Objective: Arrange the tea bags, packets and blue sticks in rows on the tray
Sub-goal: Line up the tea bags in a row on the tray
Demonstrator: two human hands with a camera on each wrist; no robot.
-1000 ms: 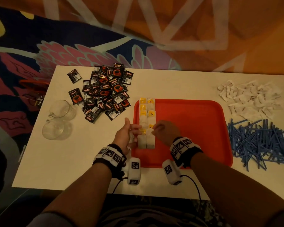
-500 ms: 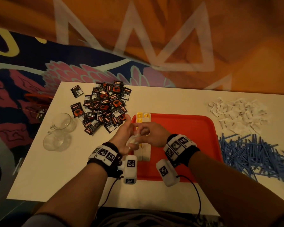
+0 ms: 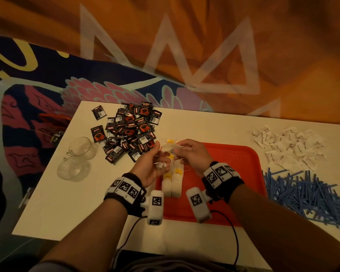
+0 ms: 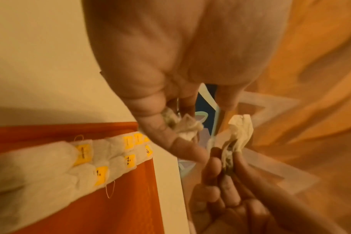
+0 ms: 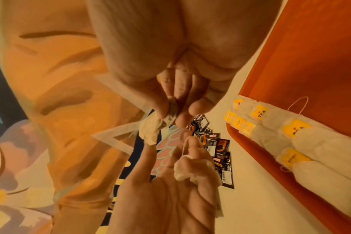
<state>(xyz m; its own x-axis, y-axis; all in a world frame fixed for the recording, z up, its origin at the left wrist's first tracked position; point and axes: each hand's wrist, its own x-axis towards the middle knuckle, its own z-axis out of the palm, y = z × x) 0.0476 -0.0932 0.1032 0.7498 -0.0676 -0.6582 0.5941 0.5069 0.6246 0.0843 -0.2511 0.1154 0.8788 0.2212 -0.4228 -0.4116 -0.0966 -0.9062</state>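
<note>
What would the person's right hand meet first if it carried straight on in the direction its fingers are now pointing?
Probably the left hand. The right hand pinches a tea bag with its fingers aimed leftward at the left hand's fingertips, which hold another tea bag. The gap looks small, though depth is unclear.

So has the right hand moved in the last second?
Yes. The right hand has lifted off the rows of tea bags on the red tray and now pinches a tea bag beside the left hand.
</note>
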